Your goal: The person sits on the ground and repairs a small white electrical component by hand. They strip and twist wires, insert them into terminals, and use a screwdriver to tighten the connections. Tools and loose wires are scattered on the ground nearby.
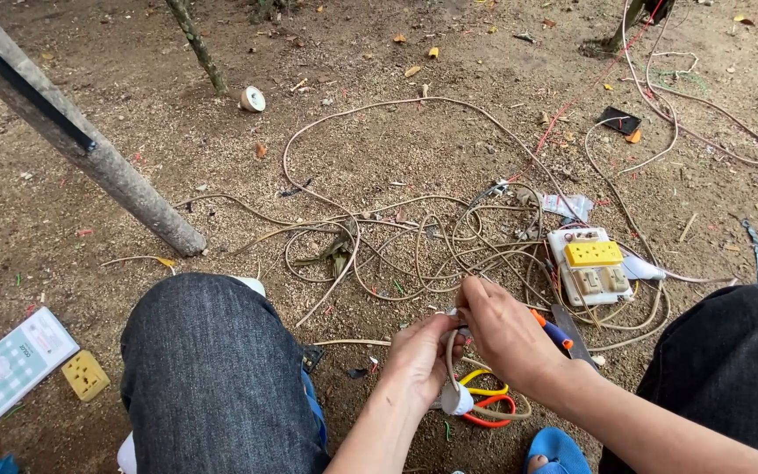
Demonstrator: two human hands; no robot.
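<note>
Both hands meet low in the view, at about six o'clock from the tangle of beige cable (414, 250) on the dirt ground (379, 140). The left hand (414, 360) has its grip closed around a loop of beige wire (451, 351) with a white plug (458, 399) hanging below it; the right hand (506, 329) pinches the same wire from above, fingers narrow on it. To work this well, I judge the left hand should hold the wire steady near the plug while the right feeds it slowly, keeping it clear of the heap so no new knots form.

Counted: one white socket board (585, 268) with a yellow socket block on it, at two o'clock from the hands; one loose yellow socket (86, 375) at nine o'clock; one green checked box (10, 367) beside it; one pair of cutters with yellow and red handles (489, 404) under the hands; one orange-and-blue tool (553, 332) just right of them; one grey post (89, 145) at ten o'clock.
</note>
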